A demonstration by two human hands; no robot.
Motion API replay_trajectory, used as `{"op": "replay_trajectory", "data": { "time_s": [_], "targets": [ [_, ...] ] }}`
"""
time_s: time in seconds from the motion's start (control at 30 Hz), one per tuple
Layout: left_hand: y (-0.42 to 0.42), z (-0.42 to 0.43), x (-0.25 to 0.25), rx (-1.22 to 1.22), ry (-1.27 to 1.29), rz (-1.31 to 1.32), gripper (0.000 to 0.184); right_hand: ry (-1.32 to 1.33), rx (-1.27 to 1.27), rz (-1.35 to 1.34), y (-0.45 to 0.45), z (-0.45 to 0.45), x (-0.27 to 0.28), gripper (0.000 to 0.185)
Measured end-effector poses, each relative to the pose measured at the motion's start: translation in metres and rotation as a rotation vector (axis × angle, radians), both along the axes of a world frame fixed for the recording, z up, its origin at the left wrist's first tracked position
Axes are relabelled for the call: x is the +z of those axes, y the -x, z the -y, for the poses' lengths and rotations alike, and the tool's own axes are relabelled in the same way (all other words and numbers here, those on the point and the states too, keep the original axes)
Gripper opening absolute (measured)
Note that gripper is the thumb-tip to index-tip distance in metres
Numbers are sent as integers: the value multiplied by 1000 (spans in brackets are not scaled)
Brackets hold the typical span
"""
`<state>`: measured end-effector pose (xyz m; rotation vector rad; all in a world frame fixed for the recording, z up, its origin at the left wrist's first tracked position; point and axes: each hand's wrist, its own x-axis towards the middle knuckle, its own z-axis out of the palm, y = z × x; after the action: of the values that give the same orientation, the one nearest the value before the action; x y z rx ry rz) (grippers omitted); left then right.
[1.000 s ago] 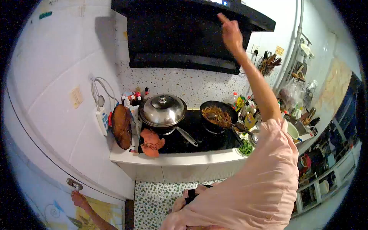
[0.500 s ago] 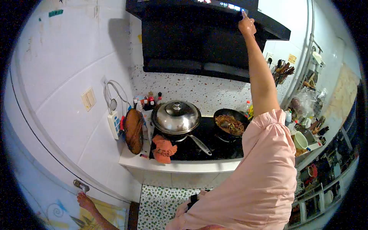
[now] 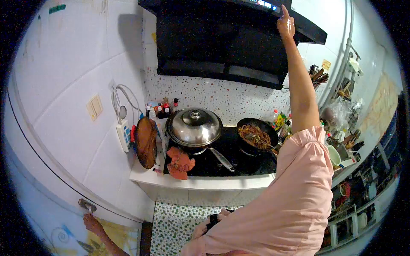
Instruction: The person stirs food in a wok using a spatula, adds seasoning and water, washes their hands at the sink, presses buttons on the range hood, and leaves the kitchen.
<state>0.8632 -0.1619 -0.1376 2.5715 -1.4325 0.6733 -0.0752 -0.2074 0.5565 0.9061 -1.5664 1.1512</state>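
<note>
My right hand [image 3: 285, 26] is raised to the black range hood [image 3: 220, 38], index finger stretched out and the other fingers curled, with nothing held. The fingertip is just beside the lit display [image 3: 265, 4] on the hood's front edge; whether it touches is hard to make out. Low on the left, my left hand [image 3: 94, 224] has its fingers closed at the metal door handle [image 3: 87, 205]. Below the hood, a lidded pan [image 3: 194, 128] with a long handle sits on the black stove [image 3: 209, 164]. A wok [image 3: 257, 134] of stir-fried food, with a spatula in it, stands to its right.
An orange cloth [image 3: 179, 163] lies at the stove's front left. A brown wooden board [image 3: 146, 143] leans by the power strip [image 3: 124, 134]. Sauce bottles [image 3: 163, 112] stand behind it. At the right are a chopstick holder [image 3: 317, 76] and a green bowl [image 3: 334, 156].
The view has shifted slightly. My right fingertip has moved a little to the right along the hood, off the lit spot it was on. My left hand stays at the door handle.
</note>
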Motion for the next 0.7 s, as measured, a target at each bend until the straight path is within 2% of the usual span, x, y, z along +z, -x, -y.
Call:
{"op": "replay_trajectory", "data": {
  "time_s": [0.07, 0.17, 0.2, 0.27, 0.3, 0.37, 0.4, 0.43, 0.47, 0.5, 0.57, 0.63, 0.67, 0.7],
  "targets": [
    [-6, 6, -6, 81, -22, -66, 28, -39, 8, 42, -4, -4, 0, 57],
    [17, -3, 26, 59, -76, -87, 29, -140, -44, 116, -7, 1, 1, 56],
    [7, 0, 9, 62, -74, -91, 29, -203, -104, 145, -6, 6, 3, 55],
    [-28, 10, -42, -107, 197, 220, 27, -229, -91, 160, 1, 11, 5, 55],
    [-19, 4, -30, -104, 196, 220, 27, -258, -84, 179, 4, 13, 4, 55],
    [26, -15, 27, -259, 321, 6, 25, -187, -66, 204, -22, 1, -2, 55],
    [24, -12, 22, -257, 319, 0, 25, -114, -51, 227, -32, -3, -2, 55],
    [17, -5, 17, -132, 211, -102, 26, -115, -51, 223, -29, 0, -2, 55],
    [11, 1, 13, -9, 101, -199, 27, -45, -12, 158, -22, 3, -5, 53],
    [11, 3, 11, -13, 98, -198, 27, 24, 26, 95, -20, 2, -8, 50],
    [8, 5, 8, 18, 97, -64, 29, 51, 54, 71, -18, 3, -9, 43],
    [-19, 26, -32, 15, 57, 42, 28, 133, 199, -409, -7, 15, -5, 36],
    [-30, 34, -47, 12, 21, 145, 29, 166, 178, -462, -34, 12, -9, 28],
    [-25, 36, -38, 12, 20, 146, 29, 140, 358, -393, -51, 11, -17, 23]
  ]
}}
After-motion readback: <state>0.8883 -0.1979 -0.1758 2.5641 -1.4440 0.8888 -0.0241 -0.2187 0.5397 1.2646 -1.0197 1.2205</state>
